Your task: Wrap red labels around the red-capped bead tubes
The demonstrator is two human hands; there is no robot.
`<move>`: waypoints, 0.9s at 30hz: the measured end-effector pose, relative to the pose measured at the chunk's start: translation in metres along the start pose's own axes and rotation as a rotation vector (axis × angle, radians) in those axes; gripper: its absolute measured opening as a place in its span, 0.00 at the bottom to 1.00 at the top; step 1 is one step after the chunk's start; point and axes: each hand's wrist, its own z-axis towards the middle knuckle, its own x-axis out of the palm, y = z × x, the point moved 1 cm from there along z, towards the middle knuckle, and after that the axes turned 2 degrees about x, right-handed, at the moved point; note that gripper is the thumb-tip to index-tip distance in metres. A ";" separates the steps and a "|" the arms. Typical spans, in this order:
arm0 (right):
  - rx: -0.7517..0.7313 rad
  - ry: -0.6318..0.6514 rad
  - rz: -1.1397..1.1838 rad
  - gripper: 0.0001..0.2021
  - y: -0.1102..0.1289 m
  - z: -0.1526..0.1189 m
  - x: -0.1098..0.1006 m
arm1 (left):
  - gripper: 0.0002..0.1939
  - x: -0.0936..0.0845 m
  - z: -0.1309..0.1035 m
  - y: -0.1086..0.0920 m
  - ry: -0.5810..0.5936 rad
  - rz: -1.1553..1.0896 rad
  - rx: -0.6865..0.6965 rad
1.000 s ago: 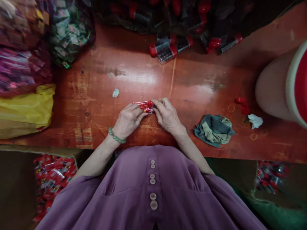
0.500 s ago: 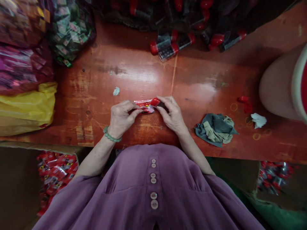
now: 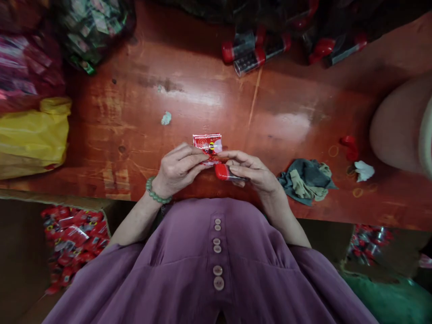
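Note:
A small red printed packet (image 3: 207,142) lies spread in front of me, its lower edge pinched by my left hand (image 3: 180,167), which wears a green bead bracelet (image 3: 157,192) at the wrist. My right hand (image 3: 251,170) is closed around a small dark container with a red cap (image 3: 222,172), the cap pointing left. The thumb and fingers cover most of the container's dark body. The right index fingertip reaches the packet's lower right edge, just above the red cap.
Red-capped containers (image 3: 248,63) lie at the back. Filled bags and a yellow bag (image 3: 33,135) stand left, a pale bucket (image 3: 398,126) right. A crumpled dark cloth (image 3: 307,180) lies right of my hand. Boxes of red packets (image 3: 76,238) and containers (image 3: 369,243) sit below the table edge.
The red-capped container has moved down, from over the packet's right end to below it. My right hand has shifted down and right, and more of the packet's printed face shows. The view has shifted slightly.

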 end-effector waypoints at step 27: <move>0.339 -0.073 0.185 0.14 -0.017 0.000 0.005 | 0.09 0.015 -0.032 0.002 0.049 -0.185 0.088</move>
